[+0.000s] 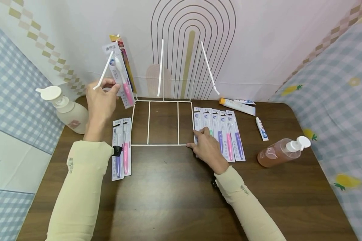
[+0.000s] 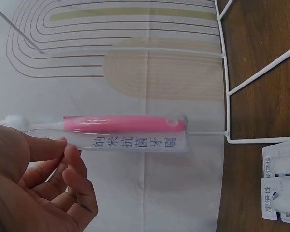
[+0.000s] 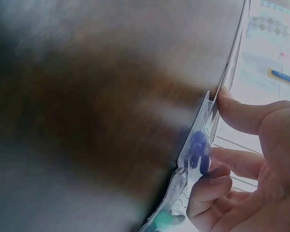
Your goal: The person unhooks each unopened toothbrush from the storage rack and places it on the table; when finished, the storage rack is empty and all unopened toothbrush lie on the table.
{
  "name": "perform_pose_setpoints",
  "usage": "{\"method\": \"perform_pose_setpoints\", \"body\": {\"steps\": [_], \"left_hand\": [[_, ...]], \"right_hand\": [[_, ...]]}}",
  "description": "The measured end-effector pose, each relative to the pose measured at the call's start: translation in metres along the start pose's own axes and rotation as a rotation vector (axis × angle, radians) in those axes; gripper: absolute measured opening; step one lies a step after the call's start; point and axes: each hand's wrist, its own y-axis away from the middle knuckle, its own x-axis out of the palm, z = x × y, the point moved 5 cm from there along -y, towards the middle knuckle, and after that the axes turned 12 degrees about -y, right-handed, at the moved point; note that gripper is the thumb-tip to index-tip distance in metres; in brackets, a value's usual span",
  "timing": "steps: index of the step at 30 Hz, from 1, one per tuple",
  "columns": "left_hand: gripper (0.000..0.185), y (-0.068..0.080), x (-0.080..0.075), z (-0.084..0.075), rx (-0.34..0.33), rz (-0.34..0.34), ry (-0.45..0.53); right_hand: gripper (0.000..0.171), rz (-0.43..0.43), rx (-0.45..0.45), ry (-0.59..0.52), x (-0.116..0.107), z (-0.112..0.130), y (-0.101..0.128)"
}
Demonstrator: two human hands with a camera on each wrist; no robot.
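My left hand [image 1: 113,87] is raised at the back left and pinches the head end of a packaged pink toothbrush [image 1: 123,80] beside the left hook [image 1: 104,72] of a white wire rack [image 1: 163,144]. In the left wrist view the same pack [image 2: 130,133] juts out from my fingertips [image 2: 63,145], level in the frame, in front of the wall. My right hand [image 1: 196,139] lies at the rack's front right corner. Its thumb and fingers [image 3: 217,159] pinch the edge of the leftmost packaged toothbrush [image 3: 198,150] in a row of several [image 1: 226,134].
Two packaged toothbrushes [image 1: 122,149] lie left of the rack. A white pump bottle [image 1: 67,110] stands at the far left. An orange pump bottle [image 1: 282,150] lies at the right, with a small tube [image 1: 261,129] and a toothpaste tube [image 1: 238,106] behind it. Another pack [image 1: 120,42] hangs at the left hook.
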Motion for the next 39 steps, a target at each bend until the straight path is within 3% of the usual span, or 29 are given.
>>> {"method": "perform_pose_setpoints", "body": {"steps": [4, 10, 15, 22, 30, 35, 39], "left_hand": [[0.023, 0.005, -0.003, -0.004, 0.030, 0.030, -0.017], [0.026, 0.020, -0.006, -0.015, 0.170, 0.063, -0.074], [0.027, 0.036, -0.007, -0.011, 0.183, 0.128, -0.056], [0.029, 0.062, -0.007, 0.025, 0.095, 0.250, -0.017], [0.029, 0.093, -0.013, 0.079, -0.013, 0.310, -0.124], [0.033, 0.104, -0.022, 0.113, -0.125, 0.361, -0.150], [0.036, 0.108, -0.026, 0.129, -0.183, 0.423, -0.147]], "right_hand": [[0.079, 0.006, -0.004, -0.006, -0.002, 0.004, 0.002], [0.076, 0.010, 0.002, -0.002, -0.011, 0.019, 0.008], [0.077, 0.002, 0.001, -0.031, -0.008, 0.015, 0.007], [0.078, 0.000, -0.007, -0.013, -0.008, 0.015, 0.006], [0.077, 0.007, 0.002, -0.024, -0.011, 0.016, 0.006], [0.078, 0.022, 0.011, -0.043, -0.012, 0.018, 0.006], [0.079, 0.018, 0.005, -0.021, -0.007, 0.011, 0.003]]}}
